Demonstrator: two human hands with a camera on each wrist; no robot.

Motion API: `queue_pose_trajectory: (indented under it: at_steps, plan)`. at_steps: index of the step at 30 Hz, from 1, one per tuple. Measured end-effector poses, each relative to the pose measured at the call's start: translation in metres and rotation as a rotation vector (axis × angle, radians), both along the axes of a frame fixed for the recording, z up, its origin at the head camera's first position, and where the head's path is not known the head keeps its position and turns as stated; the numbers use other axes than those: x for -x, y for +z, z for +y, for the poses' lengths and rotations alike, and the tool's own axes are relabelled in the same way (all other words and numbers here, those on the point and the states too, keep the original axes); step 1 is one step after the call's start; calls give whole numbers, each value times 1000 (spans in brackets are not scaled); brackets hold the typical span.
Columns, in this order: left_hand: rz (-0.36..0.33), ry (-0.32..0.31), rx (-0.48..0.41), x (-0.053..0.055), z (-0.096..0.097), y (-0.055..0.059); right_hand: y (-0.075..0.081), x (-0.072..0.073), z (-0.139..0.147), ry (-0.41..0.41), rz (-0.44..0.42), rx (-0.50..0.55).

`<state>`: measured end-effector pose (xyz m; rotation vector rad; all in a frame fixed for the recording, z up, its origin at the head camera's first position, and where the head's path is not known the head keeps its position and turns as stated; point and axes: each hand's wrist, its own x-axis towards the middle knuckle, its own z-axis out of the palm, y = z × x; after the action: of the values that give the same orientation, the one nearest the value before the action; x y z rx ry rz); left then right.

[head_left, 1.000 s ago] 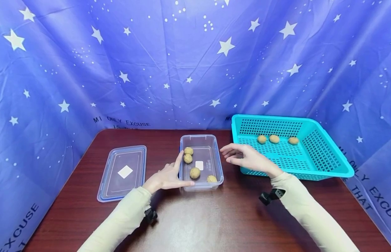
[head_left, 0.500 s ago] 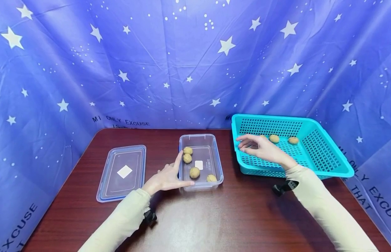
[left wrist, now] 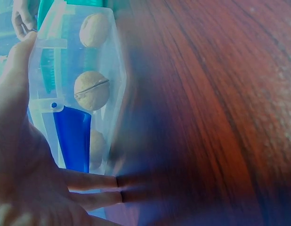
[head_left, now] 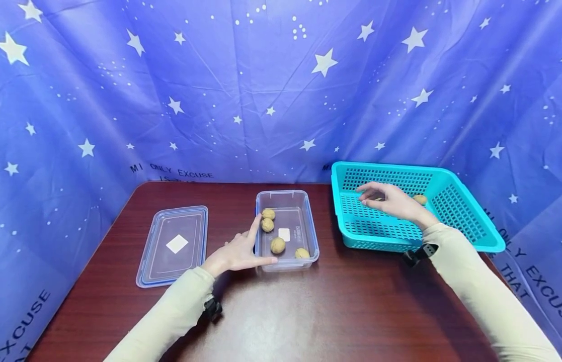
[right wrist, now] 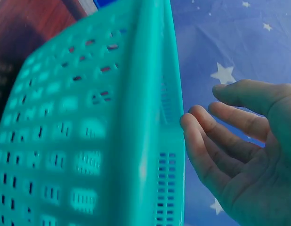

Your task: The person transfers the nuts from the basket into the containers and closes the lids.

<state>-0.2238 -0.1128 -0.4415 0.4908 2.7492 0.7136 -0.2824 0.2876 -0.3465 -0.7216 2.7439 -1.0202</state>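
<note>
My left hand [head_left: 237,253] rests against the left side of a clear plastic food container [head_left: 312,226], fingers straight and spread, with the thumb along its near rim. Several walnuts [head_left: 277,245] lie inside the container. The left wrist view shows walnuts [left wrist: 92,90] through the wall and a blue clasp [left wrist: 74,139] near the fingers. Over the turquoise basket [head_left: 482,218] hovers my right hand [head_left: 391,200], its fingers loosely bent and holding nothing. A walnut [head_left: 419,199] shows beyond this hand, which partly hides others. In the right wrist view the hand [right wrist: 249,141] is beside the basket's rim [right wrist: 141,141].
A clear lid [head_left: 160,246] with a blue seal and a white label lies on the dark red wooden table [head_left: 281,311], left of the container. A blue star-printed curtain [head_left: 194,100] hangs behind and along both sides.
My right hand has moved right, from beside the container to above the basket, and now covers some walnuts there. The left hand keeps its place on the container.
</note>
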Motion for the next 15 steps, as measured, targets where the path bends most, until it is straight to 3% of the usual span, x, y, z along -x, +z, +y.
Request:
queue_pose_trajectory:
  at_steps: [7,15]
  plan:
    - [-1,13,-10,-1,-1,2,6,7,12,-47,-3,-45]
    - [-17,0,-15,-2,-1,4,2,14,25,-88,-24,-111]
